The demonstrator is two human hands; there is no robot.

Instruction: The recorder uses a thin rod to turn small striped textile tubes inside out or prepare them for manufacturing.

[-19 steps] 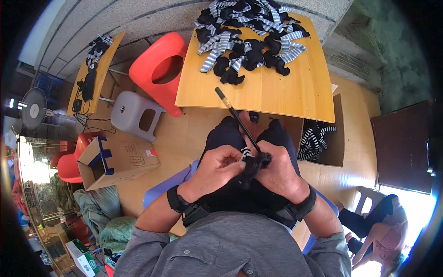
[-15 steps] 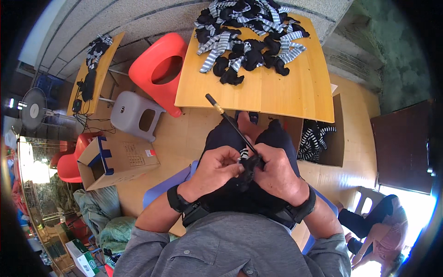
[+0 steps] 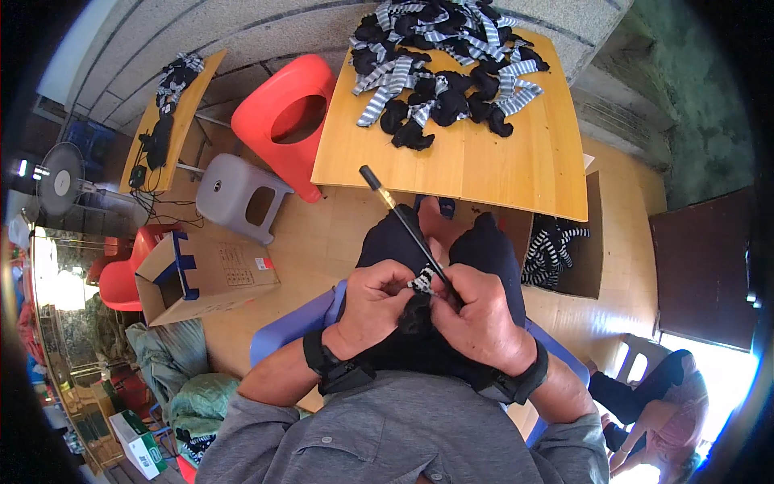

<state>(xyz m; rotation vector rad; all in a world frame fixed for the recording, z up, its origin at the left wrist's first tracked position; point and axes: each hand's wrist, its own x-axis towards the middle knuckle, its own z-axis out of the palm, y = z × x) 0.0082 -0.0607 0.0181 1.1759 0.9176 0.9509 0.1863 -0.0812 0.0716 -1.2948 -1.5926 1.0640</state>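
I have both hands over my lap: my left hand (image 3: 372,300) and right hand (image 3: 477,316) pinch a small black-and-white striped knitted piece (image 3: 421,282). My right also grips a long black rod (image 3: 401,221), its axis slanting far-left toward the wooden table (image 3: 484,165).

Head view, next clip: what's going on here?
A seated person holds a small black and striped fabric piece over the lap with both hands. The left hand pinches the fabric, while the right hand grips a long black rod that runs into it and points up toward the wooden table. A pile of similar black and striped pieces lies on the far part of that table. More striped pieces sit in a cardboard box to the right.
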